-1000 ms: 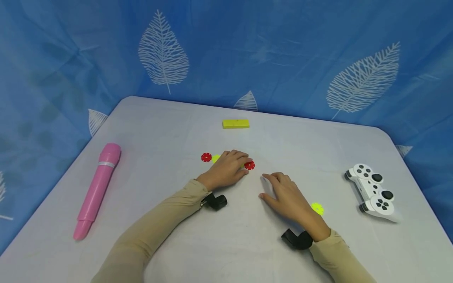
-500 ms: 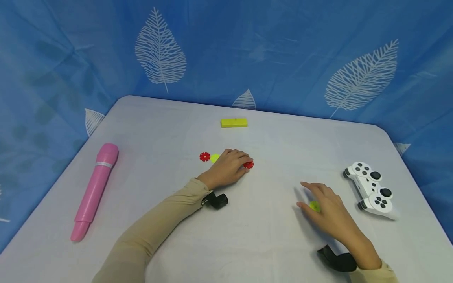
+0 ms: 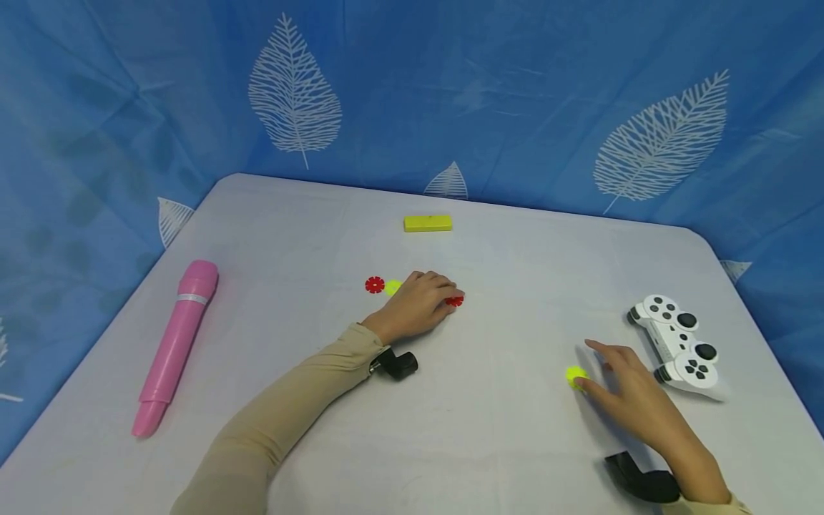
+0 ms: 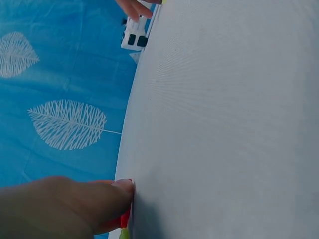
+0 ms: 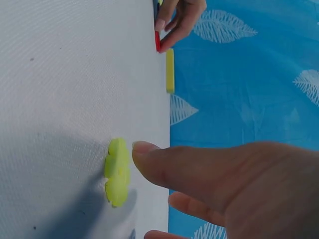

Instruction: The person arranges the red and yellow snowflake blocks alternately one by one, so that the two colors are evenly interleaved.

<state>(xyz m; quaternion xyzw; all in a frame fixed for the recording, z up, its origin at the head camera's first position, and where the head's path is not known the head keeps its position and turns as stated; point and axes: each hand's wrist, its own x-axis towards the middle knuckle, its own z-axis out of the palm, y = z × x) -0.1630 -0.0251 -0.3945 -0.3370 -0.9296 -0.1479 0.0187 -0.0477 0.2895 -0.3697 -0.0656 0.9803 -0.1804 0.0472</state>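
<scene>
My left hand rests over a row of small notched plastic discs and pinches the red disc at the row's right end between thumb and fingers. Out past its left side show a yellow-green disc and another red disc; the hand hides what lies between. My right hand hovers with spread fingers over a lone yellow-green disc on the table. In the right wrist view, the thumb is just beside that disc, with a small gap showing.
A yellow block lies near the table's far edge. At the left is a pink microphone-shaped thing. A white game controller lies at the right, close to my right hand. Blue leaf-patterned cloth hangs behind the white table.
My right hand has moved from near the left hand to the right, down to the lone yellow-green disc. My left hand has stayed on the row of discs.
</scene>
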